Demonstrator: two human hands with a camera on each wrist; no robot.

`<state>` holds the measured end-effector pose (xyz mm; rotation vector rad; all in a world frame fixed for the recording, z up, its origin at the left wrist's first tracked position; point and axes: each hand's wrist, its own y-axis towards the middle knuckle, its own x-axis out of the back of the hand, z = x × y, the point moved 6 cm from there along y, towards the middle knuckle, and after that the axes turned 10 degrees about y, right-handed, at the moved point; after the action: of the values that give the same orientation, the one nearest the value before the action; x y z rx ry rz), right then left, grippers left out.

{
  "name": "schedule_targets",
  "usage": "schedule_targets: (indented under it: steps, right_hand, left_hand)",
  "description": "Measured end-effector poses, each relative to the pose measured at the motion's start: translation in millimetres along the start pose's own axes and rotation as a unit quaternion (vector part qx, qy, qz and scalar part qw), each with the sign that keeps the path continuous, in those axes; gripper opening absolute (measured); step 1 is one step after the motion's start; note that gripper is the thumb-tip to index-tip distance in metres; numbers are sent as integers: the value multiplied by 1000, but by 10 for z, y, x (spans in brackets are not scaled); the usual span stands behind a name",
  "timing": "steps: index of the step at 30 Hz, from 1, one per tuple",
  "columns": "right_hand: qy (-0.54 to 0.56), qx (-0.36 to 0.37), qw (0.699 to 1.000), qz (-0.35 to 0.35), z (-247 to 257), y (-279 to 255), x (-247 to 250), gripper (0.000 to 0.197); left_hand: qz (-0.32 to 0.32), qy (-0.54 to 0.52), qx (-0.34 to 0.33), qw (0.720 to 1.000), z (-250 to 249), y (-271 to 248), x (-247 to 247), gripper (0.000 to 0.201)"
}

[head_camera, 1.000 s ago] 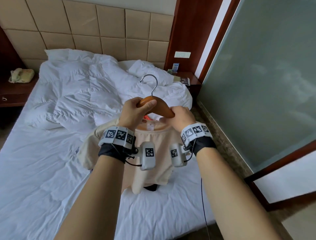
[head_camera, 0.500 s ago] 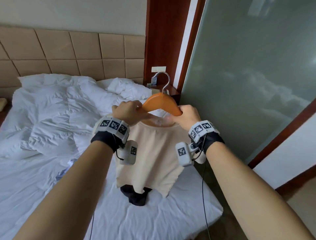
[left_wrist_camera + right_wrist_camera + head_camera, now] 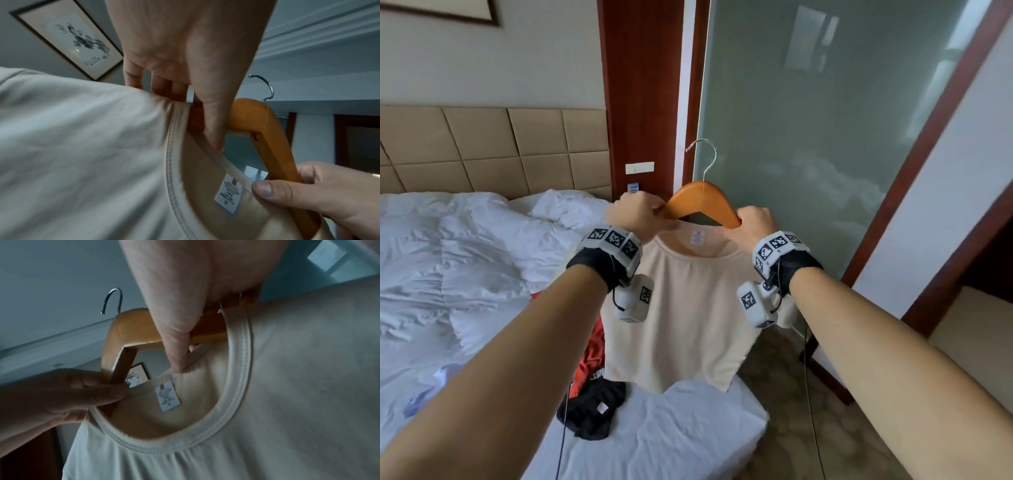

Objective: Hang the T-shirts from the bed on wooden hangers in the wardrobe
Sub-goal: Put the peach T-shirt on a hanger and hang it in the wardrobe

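Observation:
A beige T-shirt (image 3: 688, 318) hangs on a wooden hanger (image 3: 700, 202) with a metal hook, held up in the air over the bed's near corner. My left hand (image 3: 640, 214) grips the hanger's left arm where it enters the collar (image 3: 174, 146). My right hand (image 3: 751, 224) grips the right arm and pinches the back of the collar near the label (image 3: 167, 397). Both hanger ends are hidden inside the shirt. A red T-shirt (image 3: 592, 356) and a black garment (image 3: 592, 411) lie on the bed (image 3: 671, 438) below.
A frosted glass panel (image 3: 825, 144) in a dark wood frame stands right behind the hanger. Rumpled white duvet (image 3: 465, 260) covers the bed on the left, under a padded headboard (image 3: 493, 150). Patterned floor (image 3: 808, 428) runs along the bed's right side.
Both hands have lifted the hanger and beige T-shirt off the bed, and the view has swung right toward the glass panel. The shirt now hangs straight, uncovering the red and black garments.

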<state>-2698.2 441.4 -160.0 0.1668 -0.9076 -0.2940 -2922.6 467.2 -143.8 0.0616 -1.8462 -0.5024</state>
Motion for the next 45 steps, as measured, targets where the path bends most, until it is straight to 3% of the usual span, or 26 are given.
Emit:
schedule_targets:
  steps: [8,21,33,37,45]
  right_hand:
    - [-32,-35,997,-53,-920,-335,1161,46]
    - [-59,-106,982,-143,-2260,-488,2869,37]
    - [-208,-240,932,-177,-3572,102,4261,34]
    - [-193,-280,918,-206,-3926,221,4694,27]
    - [-189,-314,896,-249,-4755,257,5505,26]
  left_hand:
    - [23,13,-41,999,-1454,132,-242,29]
    - [78,-15,-205,976,-3885,722,-695,23]
    - [113,-103,-369,917,-5991,1776,-1327,17]
    - [114,-131,-406,897,-6639,2059,-1443,25]
    - [105,-161,-469,862,-7930,2302,-1712,12]
